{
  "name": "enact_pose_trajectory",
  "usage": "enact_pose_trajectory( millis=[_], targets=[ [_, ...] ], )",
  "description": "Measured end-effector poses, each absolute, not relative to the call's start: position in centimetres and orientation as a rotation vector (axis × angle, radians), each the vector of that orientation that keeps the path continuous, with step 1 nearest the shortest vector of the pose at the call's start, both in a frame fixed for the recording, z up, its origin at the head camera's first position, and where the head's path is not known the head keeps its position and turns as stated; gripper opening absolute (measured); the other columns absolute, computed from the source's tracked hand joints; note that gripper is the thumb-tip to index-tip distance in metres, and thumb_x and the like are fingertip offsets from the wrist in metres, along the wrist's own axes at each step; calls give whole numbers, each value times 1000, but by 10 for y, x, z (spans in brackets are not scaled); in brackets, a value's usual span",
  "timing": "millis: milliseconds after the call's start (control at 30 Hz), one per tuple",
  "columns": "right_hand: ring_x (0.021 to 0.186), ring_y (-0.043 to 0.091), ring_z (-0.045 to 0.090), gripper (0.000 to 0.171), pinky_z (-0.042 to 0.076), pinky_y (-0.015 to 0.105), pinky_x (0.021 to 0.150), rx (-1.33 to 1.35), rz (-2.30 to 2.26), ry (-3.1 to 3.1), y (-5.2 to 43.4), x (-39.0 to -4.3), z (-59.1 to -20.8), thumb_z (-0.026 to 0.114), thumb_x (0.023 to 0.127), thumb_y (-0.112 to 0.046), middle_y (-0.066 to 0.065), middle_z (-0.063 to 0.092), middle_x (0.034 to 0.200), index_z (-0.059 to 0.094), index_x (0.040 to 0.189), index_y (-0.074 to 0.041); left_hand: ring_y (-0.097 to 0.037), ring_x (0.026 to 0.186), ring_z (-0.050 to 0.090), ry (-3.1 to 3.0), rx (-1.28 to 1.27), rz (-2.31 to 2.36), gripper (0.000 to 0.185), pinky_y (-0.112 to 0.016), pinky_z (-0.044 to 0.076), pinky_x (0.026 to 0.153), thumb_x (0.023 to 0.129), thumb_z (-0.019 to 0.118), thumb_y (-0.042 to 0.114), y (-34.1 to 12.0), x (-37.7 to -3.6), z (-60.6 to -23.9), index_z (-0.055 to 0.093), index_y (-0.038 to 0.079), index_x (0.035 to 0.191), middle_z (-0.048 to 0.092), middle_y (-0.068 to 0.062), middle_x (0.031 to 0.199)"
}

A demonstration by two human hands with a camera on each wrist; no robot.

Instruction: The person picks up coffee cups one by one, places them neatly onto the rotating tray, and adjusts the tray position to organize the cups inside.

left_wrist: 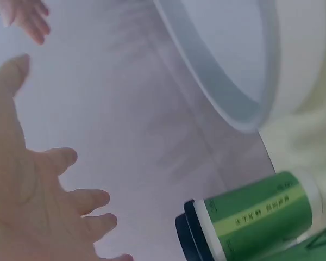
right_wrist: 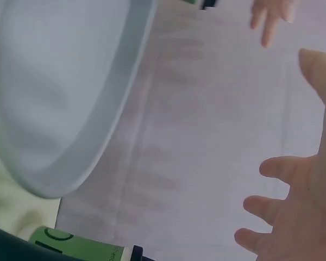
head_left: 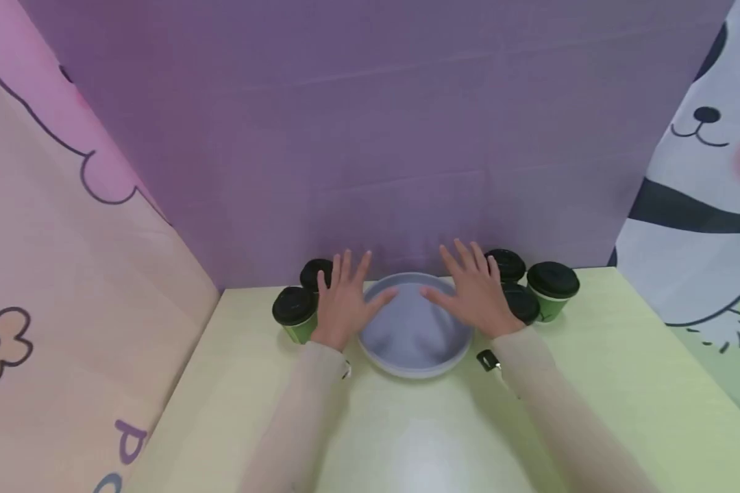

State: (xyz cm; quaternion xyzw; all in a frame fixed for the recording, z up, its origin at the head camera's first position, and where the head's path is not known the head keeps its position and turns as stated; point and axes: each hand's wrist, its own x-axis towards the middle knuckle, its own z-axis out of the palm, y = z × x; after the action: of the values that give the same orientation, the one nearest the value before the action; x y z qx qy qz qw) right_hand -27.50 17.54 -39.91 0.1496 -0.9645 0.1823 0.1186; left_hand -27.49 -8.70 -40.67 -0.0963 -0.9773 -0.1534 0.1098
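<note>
- We've got a shallow grey-white bowl (head_left: 414,346) sitting upright on the pale green table (head_left: 623,383), right up by the purple back wall (head_left: 376,137).
- It's round, thick-rimmed, nothing inside as far as we see.

purple back wall (head_left: 370,123) | pink flowered panel (head_left: 49,274) left | panda panel (head_left: 703,192) right | pale green table (head_left: 623,383)

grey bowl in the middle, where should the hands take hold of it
Probably the grey bowl by its rim, left hand at the left edge, right hand at the right. It is wide and round, with lidded green cups crowding both sides.
</note>
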Motion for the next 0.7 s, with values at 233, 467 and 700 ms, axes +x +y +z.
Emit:
enact_pose_trajectory(
  millis=[233,467,700],
  targets=[
    [143,45,36,64,21,69,115,439,690,-2631,184,-253,-407,70,94,-47,18,48,153,56,144,-10,-34,138,53,-2563,-457,-672,54,-54,40,115,98,63,49,-89,-257,-420,63,13,138,63,-13,142],
    [119,49,47,36,27,71,100,366,861,-2442,209,-234,-409,73,93,-20,25,60,129,67,123,-2,-24,93,71,-2538,-487,-798,29,-40,57,80,96,67,33,-89,-242,-437,75,14,116,76,-6,104],
    [119,54,39,41,26,74,95,259,895,-2501,238,-233,-402,71,95,-22,32,52,132,62,127,2,-15,68,62,-2611,-367,-812,25,-29,47,58,92,75,26,-95,-246,-448,75,12,112,71,-6,85]
  ],
)
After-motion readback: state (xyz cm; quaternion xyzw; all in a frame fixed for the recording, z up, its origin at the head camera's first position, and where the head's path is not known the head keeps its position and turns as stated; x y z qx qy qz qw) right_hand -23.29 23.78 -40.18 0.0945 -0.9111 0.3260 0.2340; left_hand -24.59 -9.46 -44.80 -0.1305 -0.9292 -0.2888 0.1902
